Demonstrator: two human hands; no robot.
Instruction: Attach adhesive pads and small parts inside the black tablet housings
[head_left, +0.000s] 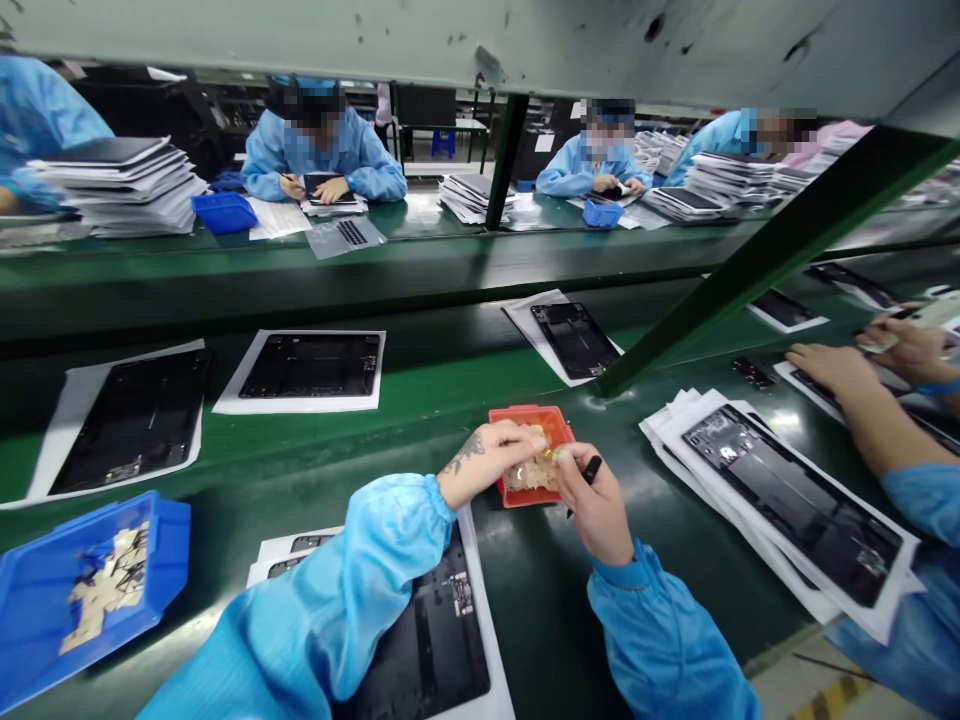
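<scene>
My left hand (491, 455) reaches over a small red bin (532, 498), its fingers pinched at a tiny yellow piece (548, 453). The bin holds many small beige pieces (529, 473). At the bin's right edge is my right hand (600, 510), closed around a slim black pen-like tool (592, 470). Its thumb and fingertip meet at the yellow piece too; which hand bears it I cannot tell. Under my left forearm lies a black tablet housing (427, 650) on white sheets, partly hidden by the sleeve.
A blue bin (169, 560) with beige pieces stands at left. More black housings (311, 365) lie on paper along the green bench. A stack of papers and a housing (795, 500) is at right, near a co-worker's hands (840, 375). A green post (720, 290) slants overhead.
</scene>
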